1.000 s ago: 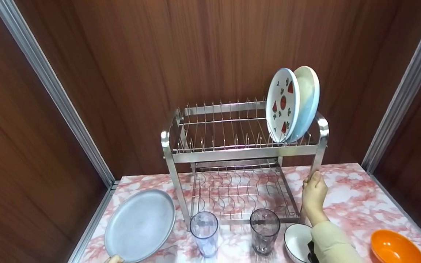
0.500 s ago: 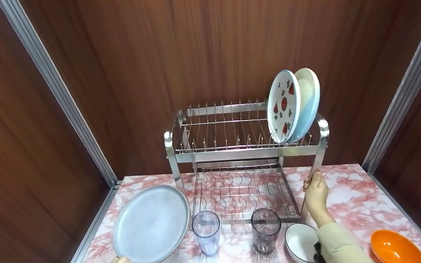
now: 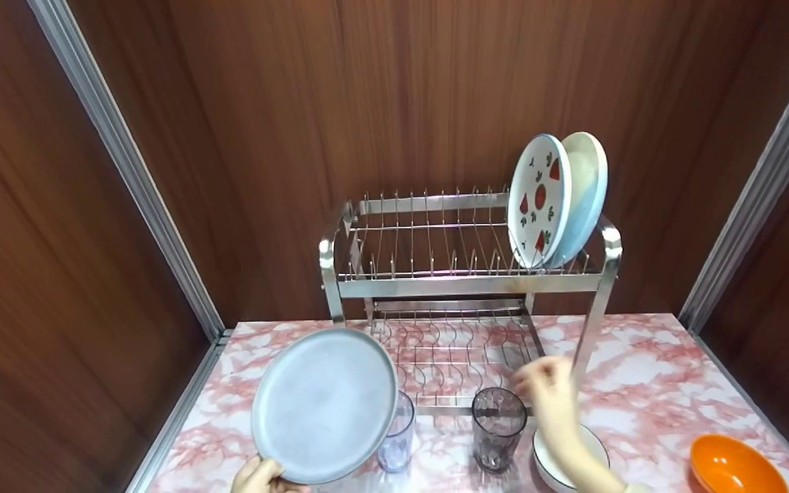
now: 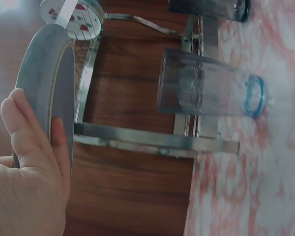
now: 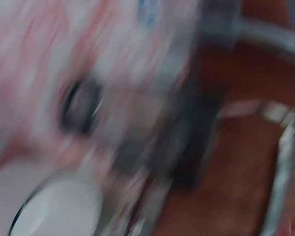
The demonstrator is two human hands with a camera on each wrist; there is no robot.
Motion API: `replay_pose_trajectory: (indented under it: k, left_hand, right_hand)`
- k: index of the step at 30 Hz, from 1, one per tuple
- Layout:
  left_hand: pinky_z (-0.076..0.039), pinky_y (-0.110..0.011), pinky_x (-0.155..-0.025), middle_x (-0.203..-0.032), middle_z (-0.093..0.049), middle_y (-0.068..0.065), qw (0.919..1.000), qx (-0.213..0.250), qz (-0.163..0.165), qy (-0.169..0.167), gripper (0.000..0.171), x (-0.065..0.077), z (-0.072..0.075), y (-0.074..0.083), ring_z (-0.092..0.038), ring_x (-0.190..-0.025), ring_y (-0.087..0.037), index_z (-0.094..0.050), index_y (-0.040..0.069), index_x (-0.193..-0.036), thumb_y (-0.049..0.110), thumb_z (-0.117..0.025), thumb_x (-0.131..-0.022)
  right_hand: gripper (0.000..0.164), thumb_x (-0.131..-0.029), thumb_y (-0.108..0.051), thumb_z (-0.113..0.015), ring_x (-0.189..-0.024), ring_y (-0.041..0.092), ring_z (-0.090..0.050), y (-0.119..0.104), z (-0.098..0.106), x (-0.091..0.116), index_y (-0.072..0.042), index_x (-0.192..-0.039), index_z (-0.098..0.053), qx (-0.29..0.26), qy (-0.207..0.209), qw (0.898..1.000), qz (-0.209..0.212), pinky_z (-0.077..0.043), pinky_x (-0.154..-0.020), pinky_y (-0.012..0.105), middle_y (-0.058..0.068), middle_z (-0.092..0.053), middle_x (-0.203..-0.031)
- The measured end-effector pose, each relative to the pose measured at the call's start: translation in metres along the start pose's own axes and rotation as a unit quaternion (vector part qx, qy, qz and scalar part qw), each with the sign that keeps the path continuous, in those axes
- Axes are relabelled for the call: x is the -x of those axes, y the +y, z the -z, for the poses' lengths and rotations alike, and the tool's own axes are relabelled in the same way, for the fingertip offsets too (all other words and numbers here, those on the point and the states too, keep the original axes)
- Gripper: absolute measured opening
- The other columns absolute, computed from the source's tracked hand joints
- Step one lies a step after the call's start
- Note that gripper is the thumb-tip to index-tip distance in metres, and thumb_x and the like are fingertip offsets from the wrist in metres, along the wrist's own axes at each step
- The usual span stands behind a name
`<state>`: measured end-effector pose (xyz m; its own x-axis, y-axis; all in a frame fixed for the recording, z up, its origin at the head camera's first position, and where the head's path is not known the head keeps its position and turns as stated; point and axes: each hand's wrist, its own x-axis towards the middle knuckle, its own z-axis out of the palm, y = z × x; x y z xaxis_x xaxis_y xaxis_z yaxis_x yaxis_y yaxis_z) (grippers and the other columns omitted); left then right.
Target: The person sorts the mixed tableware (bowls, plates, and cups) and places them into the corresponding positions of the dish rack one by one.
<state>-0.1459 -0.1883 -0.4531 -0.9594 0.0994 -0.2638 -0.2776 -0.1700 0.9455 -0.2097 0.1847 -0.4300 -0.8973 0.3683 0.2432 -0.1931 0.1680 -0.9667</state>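
My left hand [image 3: 261, 476] pinches the lower edge of a round grey plate [image 3: 326, 404], which is raised and tilted in front of the dish rack's left side. In the left wrist view, fingers lie along both faces of the plate [image 4: 39, 64]. My right hand [image 3: 552, 394], blurred by motion, holds nothing and hovers between the rack's right post and a dark glass [image 3: 497, 441], fingers loosely bent. The two-tier metal dish rack [image 3: 470, 285] carries a plate with red fruit patterns [image 3: 531, 205] and a pale blue plate [image 3: 592, 205], upright at the right of its top tier.
A bluish clear glass [image 3: 396, 441] stands partly behind the grey plate. A white bowl [image 3: 594, 445] sits below my right forearm, and an orange bowl [image 3: 737, 465] is at the far right. Wood-look panels [image 3: 257, 103] enclose the marbled tabletop [image 3: 648, 383].
The grey plate has come up and rightward with my left hand, now overlapping the bluish glass. My right hand has let go of the rack's right post and moved left.
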Motion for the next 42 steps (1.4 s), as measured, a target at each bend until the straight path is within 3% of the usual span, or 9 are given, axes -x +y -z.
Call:
replay_pose_trajectory:
  k: [2, 6, 8, 11, 16, 27, 32, 35, 42]
  left_hand:
    - [-0.051, -0.020, -0.051, -0.054, -0.061, -0.004, 0.9998, 0.015, 0.007, -0.010, 0.026, -0.001, -0.008, 0.004, -0.062, -0.050, -0.011, -0.038, -0.006, -0.099, 0.008, -0.030, -0.079]
    - [-0.051, -0.019, -0.052, -0.055, -0.059, -0.004, 0.9991, 0.039, -0.009, -0.012, 0.021, -0.006, -0.026, 0.008, -0.061, -0.050, -0.011, -0.036, -0.004, -0.098, 0.004, -0.031, -0.079]
    - [-0.051, -0.019, -0.052, -0.057, -0.060, -0.004, 0.9977, 0.061, -0.020, -0.021, 0.019, -0.010, -0.035, 0.008, -0.061, -0.049, -0.010, -0.038, -0.003, -0.096, 0.002, -0.031, -0.079]
    - [-0.051, -0.020, -0.052, -0.062, -0.061, -0.004, 0.9948, 0.089, -0.035, -0.035, 0.020, -0.016, -0.050, 0.008, -0.060, -0.048, -0.010, -0.040, -0.002, -0.098, 0.000, -0.032, -0.080]
    - [-0.050, -0.019, -0.048, -0.064, -0.060, -0.006, 0.9935, 0.094, -0.054, -0.037, 0.023, -0.021, -0.071, 0.008, -0.060, -0.047, -0.012, -0.034, -0.005, -0.101, -0.002, -0.032, -0.078]
    - [-0.051, -0.022, -0.049, -0.071, -0.066, -0.009, 0.9980, 0.043, -0.016, -0.042, 0.039, -0.025, -0.101, 0.006, -0.061, -0.048, -0.013, -0.031, -0.009, -0.116, 0.003, -0.038, -0.080]
    - [-0.052, -0.024, -0.051, -0.077, -0.066, -0.011, 0.9979, 0.030, -0.015, -0.055, 0.042, -0.029, -0.114, 0.004, -0.062, -0.051, -0.015, -0.030, -0.009, -0.119, 0.003, -0.037, -0.079]
    - [-0.053, -0.025, -0.052, -0.082, -0.065, -0.012, 0.9973, 0.027, -0.020, -0.065, 0.044, -0.032, -0.122, 0.003, -0.062, -0.053, -0.017, -0.030, -0.005, -0.122, 0.003, -0.037, -0.080]
    - [-0.053, -0.027, -0.053, -0.083, -0.065, -0.014, 0.9951, 0.020, -0.051, -0.083, 0.041, -0.038, -0.136, 0.002, -0.062, -0.053, -0.017, -0.033, -0.002, -0.120, 0.003, -0.040, -0.080]
  right_hand:
    - [0.021, -0.090, -0.019, -0.045, -0.068, 0.012, -0.058, -0.012, -0.010, 0.019, -0.002, -0.101, -0.040, -0.037, -0.128, 0.990, -0.042, -0.048, -0.062, 0.026, 0.003, -0.057, -0.082]
    - [0.036, -0.093, -0.033, -0.037, -0.084, 0.021, -0.061, -0.027, -0.019, 0.040, -0.005, -0.116, -0.035, -0.097, -0.336, 0.930, -0.113, -0.051, -0.067, 0.036, 0.009, -0.060, -0.097]
    - [0.039, -0.094, -0.032, -0.034, -0.091, 0.024, -0.060, -0.031, -0.021, 0.043, -0.005, -0.121, -0.033, -0.115, -0.392, 0.905, -0.122, -0.051, -0.069, 0.038, 0.011, -0.059, -0.103]
    - [0.043, -0.094, -0.030, -0.033, -0.095, 0.025, -0.059, -0.033, -0.022, 0.046, -0.004, -0.128, -0.029, -0.134, -0.424, 0.886, -0.127, -0.052, -0.070, 0.040, 0.012, -0.056, -0.106]
    - [0.045, -0.093, -0.026, -0.040, -0.093, 0.025, -0.061, -0.034, -0.025, 0.048, -0.003, -0.128, -0.026, -0.158, -0.414, 0.885, -0.140, -0.053, -0.065, 0.036, 0.009, -0.055, -0.104]
    - [0.057, -0.086, -0.007, -0.042, -0.078, 0.018, -0.065, -0.027, -0.014, 0.050, -0.004, -0.133, -0.010, -0.191, -0.362, 0.890, -0.200, -0.054, -0.062, 0.029, 0.007, -0.059, -0.097]
    - [0.058, -0.082, 0.001, -0.033, -0.081, 0.024, -0.064, -0.023, -0.006, 0.048, -0.008, -0.134, -0.007, -0.200, -0.333, 0.897, -0.209, -0.054, -0.065, 0.034, 0.010, -0.058, -0.101]
    - [0.051, -0.088, -0.004, -0.030, -0.083, 0.025, -0.064, -0.020, -0.002, 0.046, -0.012, -0.133, -0.007, -0.203, -0.314, 0.902, -0.216, -0.054, -0.065, 0.034, 0.010, -0.056, -0.102]
    - [0.051, -0.091, -0.014, -0.042, -0.082, 0.026, -0.064, -0.016, 0.005, 0.042, -0.012, -0.133, -0.013, -0.193, -0.256, 0.922, -0.215, -0.054, -0.065, 0.037, 0.006, -0.060, -0.101]
